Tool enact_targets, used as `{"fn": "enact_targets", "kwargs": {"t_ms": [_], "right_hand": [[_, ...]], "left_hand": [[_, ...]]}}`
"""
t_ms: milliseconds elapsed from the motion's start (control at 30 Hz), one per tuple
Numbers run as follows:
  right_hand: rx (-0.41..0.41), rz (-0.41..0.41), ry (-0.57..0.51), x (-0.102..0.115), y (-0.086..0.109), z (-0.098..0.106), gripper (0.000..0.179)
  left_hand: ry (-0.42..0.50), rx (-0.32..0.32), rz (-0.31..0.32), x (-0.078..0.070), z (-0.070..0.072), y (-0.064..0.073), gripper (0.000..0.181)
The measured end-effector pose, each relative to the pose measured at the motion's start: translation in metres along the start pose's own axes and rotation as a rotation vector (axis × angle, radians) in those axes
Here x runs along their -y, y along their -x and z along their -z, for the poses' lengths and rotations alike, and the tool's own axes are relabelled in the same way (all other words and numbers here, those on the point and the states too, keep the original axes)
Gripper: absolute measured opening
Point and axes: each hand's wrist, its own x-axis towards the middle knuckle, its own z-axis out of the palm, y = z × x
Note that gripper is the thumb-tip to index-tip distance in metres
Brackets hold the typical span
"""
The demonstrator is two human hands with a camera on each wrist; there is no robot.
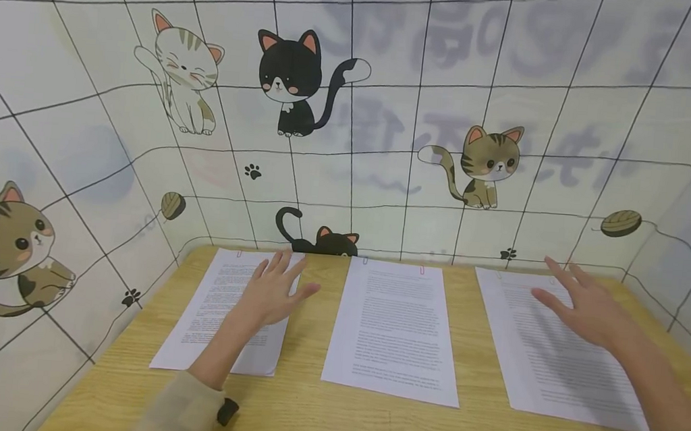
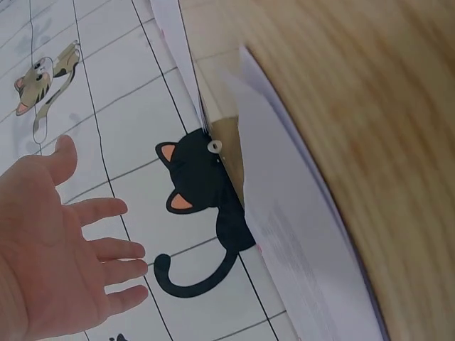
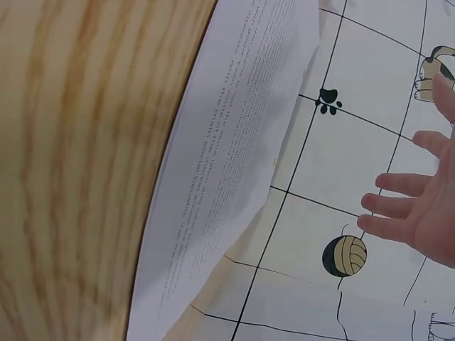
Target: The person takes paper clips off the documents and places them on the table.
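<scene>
Three sets of printed paper lie in a row on a wooden table. Over the upper right part of the left papers [image 1: 203, 319] is my left hand [image 1: 275, 288], fingers spread and holding nothing. My right hand [image 1: 588, 309] is raised above the right papers [image 1: 547, 367], its fingers apart and its shadow falling on the print. Between the hands lie the middle papers [image 1: 397, 334], with a dark paper clip [image 1: 365, 261] and a red paper clip [image 1: 422, 270] at the top edge. Another red clip [image 1: 239, 254] sits on the left papers. Both wrist views show bare, outstretched fingers.
The wooden table [image 1: 365, 427] ends at a wall [image 1: 379, 177] with a black grid and cartoon cats right behind the papers. A side wall [image 1: 34, 150] borders the table on the left. Dark bands circle both wrists by the sleeves [image 1: 178, 409].
</scene>
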Motion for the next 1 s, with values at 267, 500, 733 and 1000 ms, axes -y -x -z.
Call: {"fn": "enact_targets", "kwargs": {"t_ms": [267,500,733,1000], "right_hand": [[-0.008,0.009,-0.075,-0.014,-0.001,0.001,0.088],[-0.029,-0.025,-0.088,-0.028,-0.001,-0.001,0.091],[-0.035,-0.027,-0.093,-0.039,0.003,-0.002,0.089],[-0.026,-0.028,-0.092,-0.047,0.009,-0.003,0.087]], "left_hand": [[0.079,-0.012,-0.045,-0.022,-0.007,-0.007,0.070],[0.240,-0.002,-0.070,-0.039,-0.017,-0.012,0.066],[0.356,0.027,-0.089,-0.056,-0.028,-0.022,0.064],[0.429,0.089,-0.117,-0.083,-0.037,-0.027,0.060]]}}
